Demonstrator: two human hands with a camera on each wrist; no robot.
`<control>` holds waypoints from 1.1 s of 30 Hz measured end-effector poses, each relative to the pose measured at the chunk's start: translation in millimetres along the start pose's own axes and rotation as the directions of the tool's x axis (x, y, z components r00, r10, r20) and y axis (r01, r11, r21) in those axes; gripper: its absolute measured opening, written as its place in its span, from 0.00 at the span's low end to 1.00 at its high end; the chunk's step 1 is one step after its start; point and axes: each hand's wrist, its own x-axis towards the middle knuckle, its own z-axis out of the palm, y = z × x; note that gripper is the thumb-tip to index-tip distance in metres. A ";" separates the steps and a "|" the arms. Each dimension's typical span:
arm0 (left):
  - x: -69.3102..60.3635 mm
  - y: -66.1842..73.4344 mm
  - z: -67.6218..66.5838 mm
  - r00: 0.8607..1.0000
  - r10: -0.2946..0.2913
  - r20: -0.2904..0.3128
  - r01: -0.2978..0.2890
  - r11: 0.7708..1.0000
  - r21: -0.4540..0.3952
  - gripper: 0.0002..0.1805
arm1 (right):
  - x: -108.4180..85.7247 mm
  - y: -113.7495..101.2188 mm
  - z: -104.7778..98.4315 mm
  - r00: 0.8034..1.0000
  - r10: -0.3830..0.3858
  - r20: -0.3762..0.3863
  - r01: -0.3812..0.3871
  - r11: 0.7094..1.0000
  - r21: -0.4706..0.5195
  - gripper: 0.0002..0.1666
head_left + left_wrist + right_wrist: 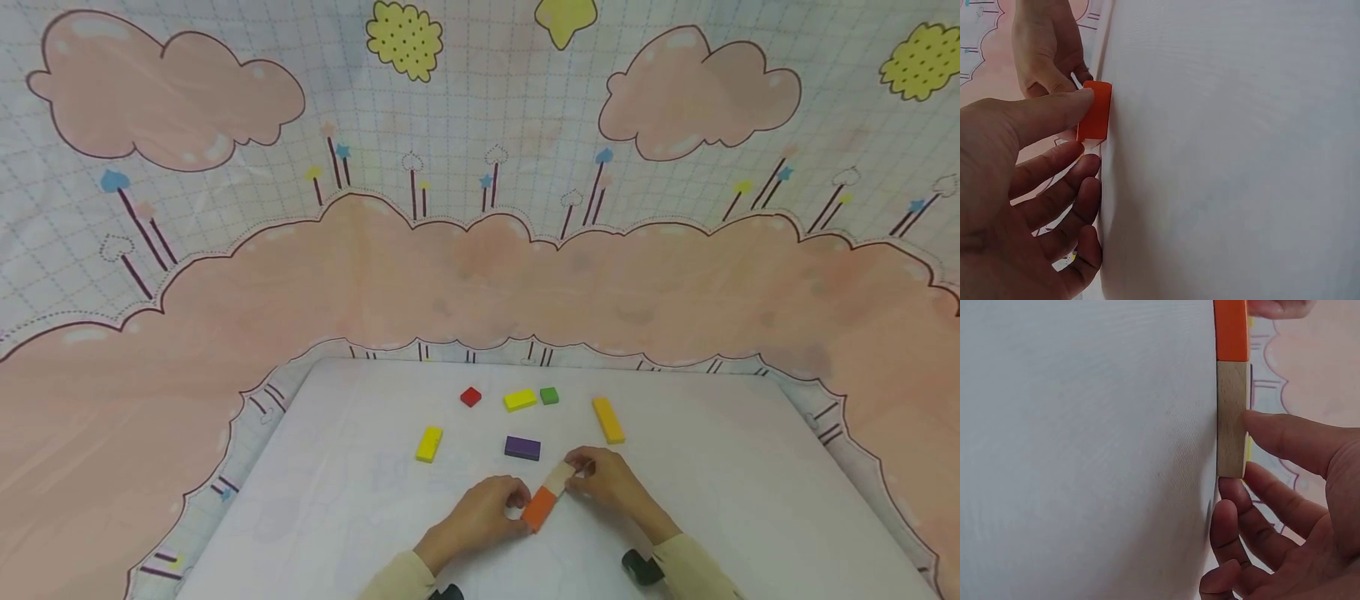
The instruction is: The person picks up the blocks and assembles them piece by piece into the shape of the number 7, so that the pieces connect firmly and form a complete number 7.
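Note:
An orange block (538,509) and a plain wooden block (559,477) lie end to end on the white table, forming one slanted row. At the orange block's near end, my left hand (483,512) pinches it; in the left wrist view the thumb (1079,107) lies on the orange block (1097,111). My right hand (611,479) holds the wooden block at the far end. The right wrist view shows the thumb (1272,428) against the side of the wooden block (1232,419), fingers by its end. There the two blocks touch.
Beyond the hands lie a purple block (522,448), a yellow block (429,444), another yellow block (520,400), a red block (471,397), a small green block (549,396) and an orange-yellow block (608,420). A cloud-patterned cloth (480,283) hangs behind the table (337,467).

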 end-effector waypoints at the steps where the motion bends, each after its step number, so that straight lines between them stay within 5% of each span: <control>1: 0.1 -0.1 0.6 1.000 0.002 -0.001 -0.002 1.000 0.000 0.15 | 0.3 0.0 0.1 1.000 0.001 0.000 -0.001 1.000 0.000 0.18; 33: 3.0 10.8 12.5 0.999 -0.034 -0.010 0.035 0.997 0.066 0.18 | 7.3 3.5 3.6 1.000 -0.007 0.010 0.007 1.000 0.025 0.19</control>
